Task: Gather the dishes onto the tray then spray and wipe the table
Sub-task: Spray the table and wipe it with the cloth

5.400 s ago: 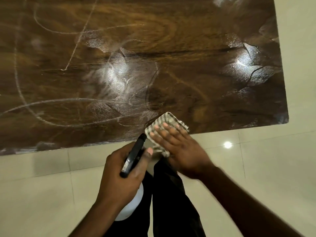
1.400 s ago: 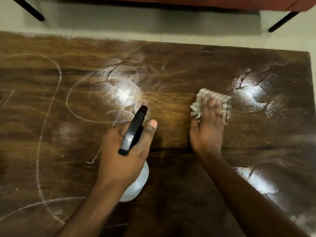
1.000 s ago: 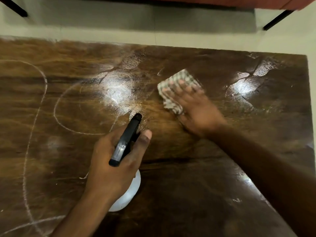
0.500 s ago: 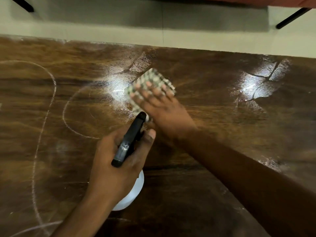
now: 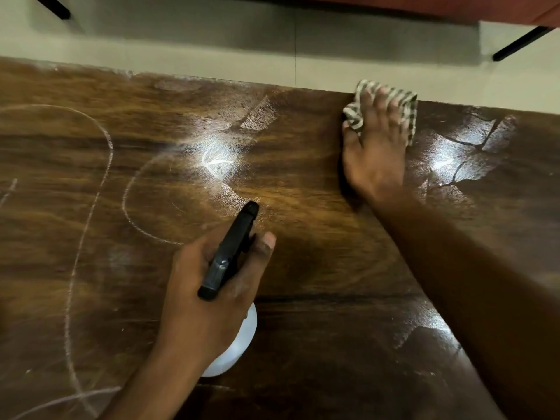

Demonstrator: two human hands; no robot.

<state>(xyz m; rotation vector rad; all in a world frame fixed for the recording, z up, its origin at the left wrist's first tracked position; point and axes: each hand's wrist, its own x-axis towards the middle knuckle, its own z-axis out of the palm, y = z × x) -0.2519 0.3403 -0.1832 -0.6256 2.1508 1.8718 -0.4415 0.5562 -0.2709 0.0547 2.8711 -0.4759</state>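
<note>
The dark wooden table (image 5: 303,268) fills the view, with wet shiny patches and pale ring marks. My left hand (image 5: 206,298) grips a spray bottle (image 5: 230,256) with a black trigger head and a white body, held over the table's near middle. My right hand (image 5: 375,147) presses a checked cloth (image 5: 354,116) flat on the table at its far edge, fingers straight over it. No dishes or tray are in view.
Beyond the far table edge lies pale tiled floor (image 5: 212,40). Black furniture legs (image 5: 521,43) and a reddish-brown piece (image 5: 454,7) stand at the top. Wet glare patches sit at centre and right of the table.
My right hand has slid the cloth from the table's middle, just ahead of the bottle, to the far edge on the right. The left hand with the bottle has barely moved.
</note>
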